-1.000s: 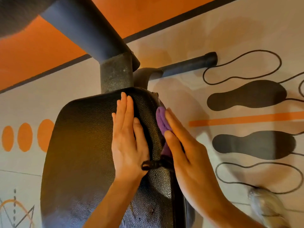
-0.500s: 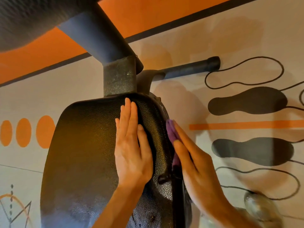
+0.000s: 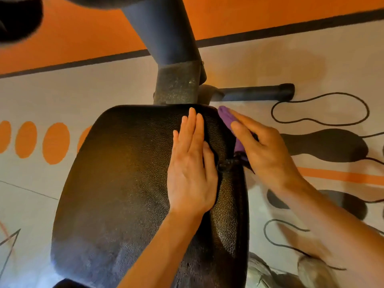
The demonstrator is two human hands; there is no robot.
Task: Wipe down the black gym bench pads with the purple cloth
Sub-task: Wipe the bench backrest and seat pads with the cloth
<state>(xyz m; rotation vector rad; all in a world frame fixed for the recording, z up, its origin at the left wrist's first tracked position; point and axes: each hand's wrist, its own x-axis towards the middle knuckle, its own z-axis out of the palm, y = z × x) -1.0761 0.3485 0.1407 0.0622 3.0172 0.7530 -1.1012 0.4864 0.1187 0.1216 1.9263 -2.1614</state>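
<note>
Purple cloth [image 3: 229, 121], soft and limp, is lying against the black bench pad's [image 3: 128, 183] right edge, being pressed there by the flat, straight-fingered right hand [image 3: 264, 150]. The left hand [image 3: 191, 169] is resting flat, fingers straight, on the pad's top; the cloth probably handles best bunched under the palm

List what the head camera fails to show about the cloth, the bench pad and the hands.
- Purple cloth: mostly hidden under the right hand; only its far end shows.
- Bench pad: right side face hidden by the pad's own edge and that hand; near end cut off by the bottom edge.
- Left hand: it rests flat on the pad, covering that patch.
- Bottom right corner: blurred grey shapes, possibly shoes.
</note>
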